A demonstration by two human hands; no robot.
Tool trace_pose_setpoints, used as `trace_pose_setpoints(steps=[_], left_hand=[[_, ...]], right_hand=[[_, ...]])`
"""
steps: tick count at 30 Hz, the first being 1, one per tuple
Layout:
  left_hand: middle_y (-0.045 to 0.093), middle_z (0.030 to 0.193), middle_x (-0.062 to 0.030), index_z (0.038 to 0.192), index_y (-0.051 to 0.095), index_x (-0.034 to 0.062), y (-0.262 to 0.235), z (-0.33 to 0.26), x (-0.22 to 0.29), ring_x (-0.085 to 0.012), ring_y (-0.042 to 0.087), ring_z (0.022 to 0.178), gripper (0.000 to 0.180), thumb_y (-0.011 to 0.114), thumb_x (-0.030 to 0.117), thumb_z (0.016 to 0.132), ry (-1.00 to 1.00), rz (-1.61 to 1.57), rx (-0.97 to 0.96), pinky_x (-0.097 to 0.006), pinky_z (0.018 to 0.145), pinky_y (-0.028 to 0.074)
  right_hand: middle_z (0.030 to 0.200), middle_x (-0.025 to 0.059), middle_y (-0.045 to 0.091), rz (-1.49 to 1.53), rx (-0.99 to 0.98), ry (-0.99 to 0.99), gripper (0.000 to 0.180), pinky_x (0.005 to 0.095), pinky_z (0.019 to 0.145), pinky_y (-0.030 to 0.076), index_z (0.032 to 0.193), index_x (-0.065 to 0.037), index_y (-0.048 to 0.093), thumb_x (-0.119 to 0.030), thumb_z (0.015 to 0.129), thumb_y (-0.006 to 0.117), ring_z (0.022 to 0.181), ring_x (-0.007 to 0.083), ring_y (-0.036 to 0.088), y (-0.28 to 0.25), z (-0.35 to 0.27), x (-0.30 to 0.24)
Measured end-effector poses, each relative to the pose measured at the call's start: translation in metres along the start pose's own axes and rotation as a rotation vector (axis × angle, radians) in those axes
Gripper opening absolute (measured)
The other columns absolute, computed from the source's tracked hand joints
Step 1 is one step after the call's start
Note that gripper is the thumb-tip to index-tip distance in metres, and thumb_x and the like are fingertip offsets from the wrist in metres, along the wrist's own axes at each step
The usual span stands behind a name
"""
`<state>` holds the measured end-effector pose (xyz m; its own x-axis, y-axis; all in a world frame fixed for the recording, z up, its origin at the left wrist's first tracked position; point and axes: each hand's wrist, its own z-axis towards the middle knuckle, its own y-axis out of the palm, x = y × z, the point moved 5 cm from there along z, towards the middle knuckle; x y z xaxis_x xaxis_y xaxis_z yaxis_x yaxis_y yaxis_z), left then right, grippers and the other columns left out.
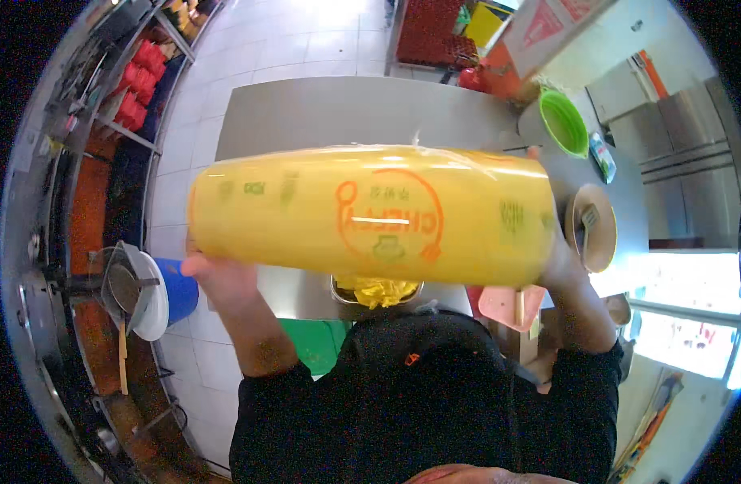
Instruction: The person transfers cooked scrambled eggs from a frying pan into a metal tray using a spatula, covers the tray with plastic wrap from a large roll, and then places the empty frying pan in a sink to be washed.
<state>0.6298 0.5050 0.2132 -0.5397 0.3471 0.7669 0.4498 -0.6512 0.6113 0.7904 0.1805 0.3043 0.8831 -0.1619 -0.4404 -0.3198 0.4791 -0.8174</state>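
Note:
A long, glossy yellow printed roll (298,230) with orange and green markings spans the head view in front of me, held up sideways over the metal table. Clear plastic shows along its upper edge. My left hand (225,278) grips its left end from below, most fingers hidden behind it. At the other end my right hand (559,256) holds it, a fingertip showing at the top corner. Beneath the roll, close to my body, a metal tray (338,292) holds crumpled yellow material (380,292); the roll covers part of it.
The steel table (322,109) extends away from me. On the right are a green-rimmed bucket (560,121), a round bowl (596,250) with a spatula, and a pink tray (507,310). A blue bucket (181,290) stands left, beside shelves with red packages (140,77).

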Motion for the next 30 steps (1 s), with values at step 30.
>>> trace_pose_setpoints(steps=[30], left_hand=[[0.048, 0.127, -0.0112, 0.119, 0.051, 0.0081, -0.018, 0.157, -0.214, -0.0323, 0.048, 0.111, 0.047, 0.064, 0.026, 0.077, 0.312, 1.618, -0.536, -0.045, 0.098, 0.033]], right_hand=[[0.098, 0.0047, 0.060, -0.321, 0.030, 0.446, 0.028, 0.0425, 0.088, 0.040, 0.102, -0.015, 0.061, -0.029, 0.079, 0.061, 0.099, 0.0227, 0.054, 0.197, 0.086, 0.226]])
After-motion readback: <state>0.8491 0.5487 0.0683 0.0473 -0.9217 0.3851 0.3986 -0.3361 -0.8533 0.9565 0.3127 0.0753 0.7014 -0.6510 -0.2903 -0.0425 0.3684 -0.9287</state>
